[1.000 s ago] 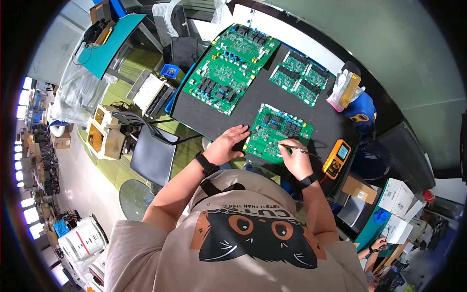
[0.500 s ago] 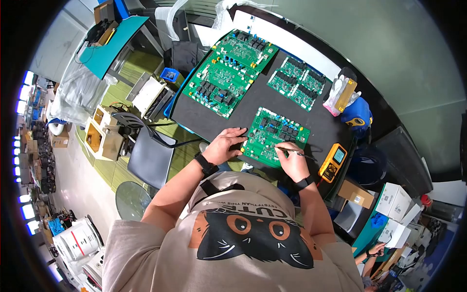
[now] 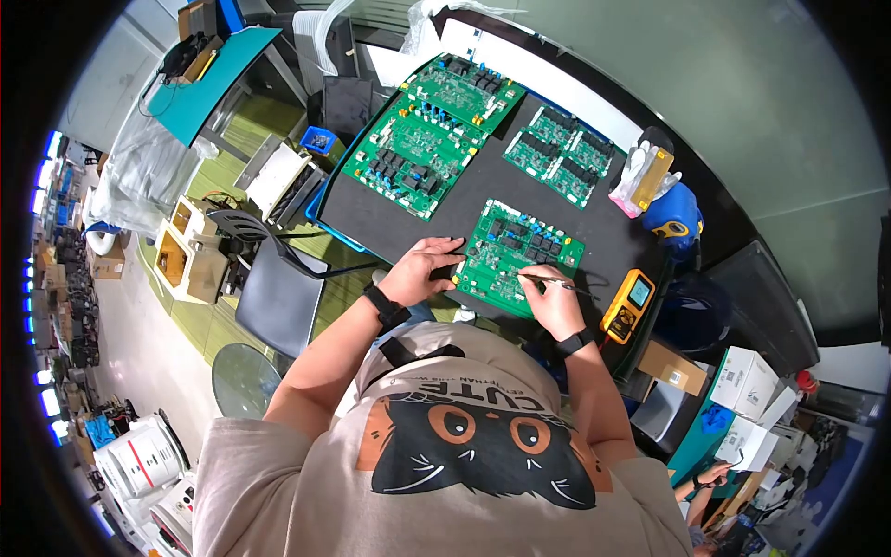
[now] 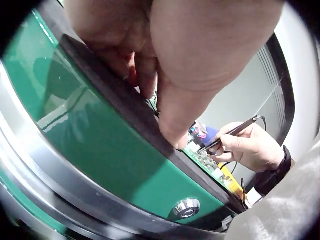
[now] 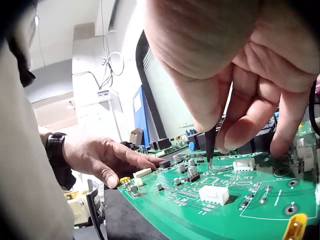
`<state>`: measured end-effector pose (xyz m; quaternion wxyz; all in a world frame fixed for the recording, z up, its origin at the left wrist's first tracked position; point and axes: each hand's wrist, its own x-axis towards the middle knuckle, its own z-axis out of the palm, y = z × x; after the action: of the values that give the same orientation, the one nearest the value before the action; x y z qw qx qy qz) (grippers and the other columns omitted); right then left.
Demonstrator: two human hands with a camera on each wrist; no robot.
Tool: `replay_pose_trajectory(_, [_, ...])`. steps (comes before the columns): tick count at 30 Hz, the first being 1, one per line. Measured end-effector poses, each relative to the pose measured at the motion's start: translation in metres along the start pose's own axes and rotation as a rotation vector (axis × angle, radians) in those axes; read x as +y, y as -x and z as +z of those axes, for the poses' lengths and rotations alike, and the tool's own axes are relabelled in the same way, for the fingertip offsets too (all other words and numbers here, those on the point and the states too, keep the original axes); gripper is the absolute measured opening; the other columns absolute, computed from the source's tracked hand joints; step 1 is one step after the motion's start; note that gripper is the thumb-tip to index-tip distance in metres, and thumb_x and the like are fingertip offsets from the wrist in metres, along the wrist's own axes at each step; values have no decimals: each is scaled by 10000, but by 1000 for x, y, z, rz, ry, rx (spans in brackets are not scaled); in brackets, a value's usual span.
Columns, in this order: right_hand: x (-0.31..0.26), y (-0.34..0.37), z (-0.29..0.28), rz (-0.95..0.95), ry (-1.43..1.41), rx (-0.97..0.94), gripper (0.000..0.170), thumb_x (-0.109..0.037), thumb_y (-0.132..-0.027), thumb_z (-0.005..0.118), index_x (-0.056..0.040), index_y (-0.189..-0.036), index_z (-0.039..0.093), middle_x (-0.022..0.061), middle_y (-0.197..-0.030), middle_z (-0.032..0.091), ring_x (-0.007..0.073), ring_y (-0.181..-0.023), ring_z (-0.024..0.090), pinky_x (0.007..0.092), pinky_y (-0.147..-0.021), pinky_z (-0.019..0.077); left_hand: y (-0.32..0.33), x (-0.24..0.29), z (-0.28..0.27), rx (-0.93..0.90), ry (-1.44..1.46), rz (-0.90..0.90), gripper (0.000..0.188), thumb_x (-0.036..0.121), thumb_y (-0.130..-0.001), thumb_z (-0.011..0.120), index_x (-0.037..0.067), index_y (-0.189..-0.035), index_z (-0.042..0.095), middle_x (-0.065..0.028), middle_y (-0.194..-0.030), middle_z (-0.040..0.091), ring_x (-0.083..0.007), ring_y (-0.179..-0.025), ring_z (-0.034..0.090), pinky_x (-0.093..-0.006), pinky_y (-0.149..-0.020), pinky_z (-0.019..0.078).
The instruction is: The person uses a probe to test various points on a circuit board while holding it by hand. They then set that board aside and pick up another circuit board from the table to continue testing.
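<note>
A green circuit board [image 3: 497, 288] lies near the front edge of the dark table, with black blocks and white connectors on it. At its left edge rests my left hand [image 3: 419, 271], fingers stretched toward the board and thumb by the near corner. My right hand [image 3: 554, 304] pinches slim black tweezers [image 5: 211, 145] over the board's middle. Their fine metal tips point down among the small parts, close to a white connector [image 5: 214, 194]. The left wrist view shows the tweezers [image 4: 240, 129] slanting up out of the right hand, with a thin dark end at the top.
A yellow multimeter [image 3: 628, 304] lies right of the board. Two larger green boards [image 3: 408, 153] stand at the far left, and several small boards [image 3: 560, 158] lie at the back. Gloves [image 3: 640, 176] and a blue tool [image 3: 675, 218] sit at the back right.
The head view has shifted slightly, so the table appears a little further left. The tweezers stay over the same part of the board, and the left hand keeps at its left edge.
</note>
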<state>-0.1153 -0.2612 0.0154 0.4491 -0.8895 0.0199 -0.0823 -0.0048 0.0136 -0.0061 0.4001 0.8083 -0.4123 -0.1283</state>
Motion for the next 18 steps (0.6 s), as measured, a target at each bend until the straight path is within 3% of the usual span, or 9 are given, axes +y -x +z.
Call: replay_pose_trajectory(18, [5,2,-1,8,-29,-18,130,-78,-905,694,11,-999,713,141,-947,735,249,-871,707,335,-778,544,0,-2,1,-5,22,3,681,74,-641,869,89,-1291,669,-124,-1475,542,-326,-1341,494,-426,-1119,384])
